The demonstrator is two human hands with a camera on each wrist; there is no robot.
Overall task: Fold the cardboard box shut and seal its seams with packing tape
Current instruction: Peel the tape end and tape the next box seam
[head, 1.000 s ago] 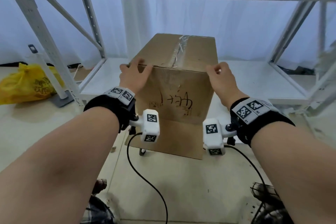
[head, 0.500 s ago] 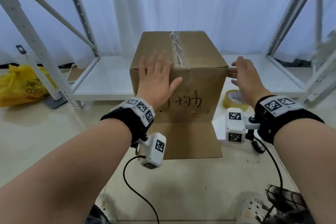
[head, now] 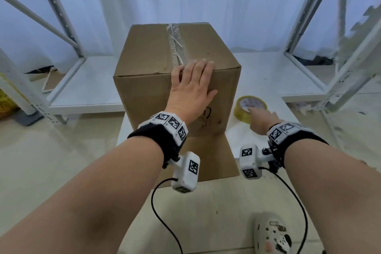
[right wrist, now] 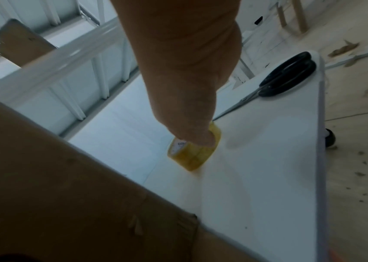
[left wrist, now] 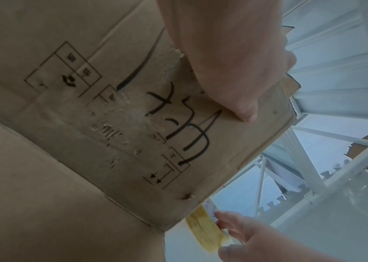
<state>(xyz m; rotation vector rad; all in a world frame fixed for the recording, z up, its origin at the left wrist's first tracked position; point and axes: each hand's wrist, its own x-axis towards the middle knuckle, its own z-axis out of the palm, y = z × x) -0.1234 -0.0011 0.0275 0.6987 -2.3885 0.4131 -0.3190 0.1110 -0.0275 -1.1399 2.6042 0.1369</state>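
Fingers of the left hand are laid straight over the near top edge of the cardboard box, palm flat on the front face, nothing gripped; likely the box is being steadied w/ the flaps kept down. Box is stood on a white table, top seam already covered by tape strip. Right hand is stretched to the packing tape roll, just right of the box; fingertips are at its rim, but whether it's gripped can't be told, since the fingers are hidden by the palm in the wrist view. Scissors are left nearby, prob. for cutting. Box's far side & bottom seam are out of sight; a loose flap hangs in front.
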